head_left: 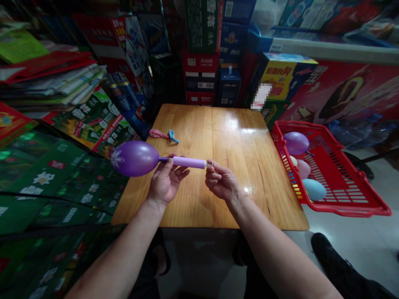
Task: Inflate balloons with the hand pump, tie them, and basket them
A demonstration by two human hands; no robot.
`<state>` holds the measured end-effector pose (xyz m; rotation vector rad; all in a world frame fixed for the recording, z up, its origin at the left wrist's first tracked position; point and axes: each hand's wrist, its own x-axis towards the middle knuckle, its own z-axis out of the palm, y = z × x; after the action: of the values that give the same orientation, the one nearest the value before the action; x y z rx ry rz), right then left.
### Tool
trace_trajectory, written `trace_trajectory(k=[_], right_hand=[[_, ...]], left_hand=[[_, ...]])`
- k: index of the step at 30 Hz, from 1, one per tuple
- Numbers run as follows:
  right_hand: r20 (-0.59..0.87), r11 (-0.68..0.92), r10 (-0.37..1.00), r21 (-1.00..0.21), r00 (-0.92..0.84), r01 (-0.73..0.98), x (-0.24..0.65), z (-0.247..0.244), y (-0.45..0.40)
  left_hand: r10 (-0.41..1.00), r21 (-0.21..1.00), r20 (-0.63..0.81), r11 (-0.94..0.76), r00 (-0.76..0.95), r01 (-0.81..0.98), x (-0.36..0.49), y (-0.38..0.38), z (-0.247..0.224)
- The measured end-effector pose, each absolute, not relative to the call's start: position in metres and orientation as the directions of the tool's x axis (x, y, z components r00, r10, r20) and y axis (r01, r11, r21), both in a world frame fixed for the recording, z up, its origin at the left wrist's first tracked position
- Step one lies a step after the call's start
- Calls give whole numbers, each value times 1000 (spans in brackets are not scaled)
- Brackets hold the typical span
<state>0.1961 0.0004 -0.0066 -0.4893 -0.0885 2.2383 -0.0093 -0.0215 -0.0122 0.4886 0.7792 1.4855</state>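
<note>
A purple balloon (135,158), partly inflated with a pale flower print at its far end, sits on the nozzle of a lilac hand pump (190,162). My left hand (165,180) pinches the balloon's neck where it meets the pump, with some fingers spread beneath the barrel. At the pump's other end my right hand (222,180) is closed on the white handle, which is pushed close to the barrel. Both hands are above the wooden table (249,166). Behind them on the tabletop lie a limp pink balloon (158,133) and a limp blue balloon (173,136).
At the table's right stands a red plastic basket (352,207) holding several inflated balloons, among them a purple one (296,143) and a light blue one (314,189). Stacked green cartons (43,178) line the left side. More boxes (201,66) rise behind the table.
</note>
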Motion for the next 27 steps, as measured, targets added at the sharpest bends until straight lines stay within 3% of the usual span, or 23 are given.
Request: trace_trajectory(k=[4, 9, 15, 24, 27], right_hand=[[-304, -662, 742, -193, -597, -724, 199, -3, 1], [-324, -591, 797, -244, -510, -769, 216, 10, 9], [-333, -643, 759, -245, -560, -725, 201, -1, 0], [-278, -590, 803, -242, -527, -771, 220, 11, 8], [-287, -613, 783, -208, -552, -762, 214, 5, 4]], left_hand=[[979, 716, -172, 51, -106, -697, -12, -18, -15], [970, 734, -122, -55, -210, -677, -28, -12, -5], [988, 710, -141, 56, -64, -702, -6, -21, -9], [977, 727, -95, -61, -189, -684, -24, -14, -1], [986, 735, -97, -20, -134, -677, -17, -20, -2]])
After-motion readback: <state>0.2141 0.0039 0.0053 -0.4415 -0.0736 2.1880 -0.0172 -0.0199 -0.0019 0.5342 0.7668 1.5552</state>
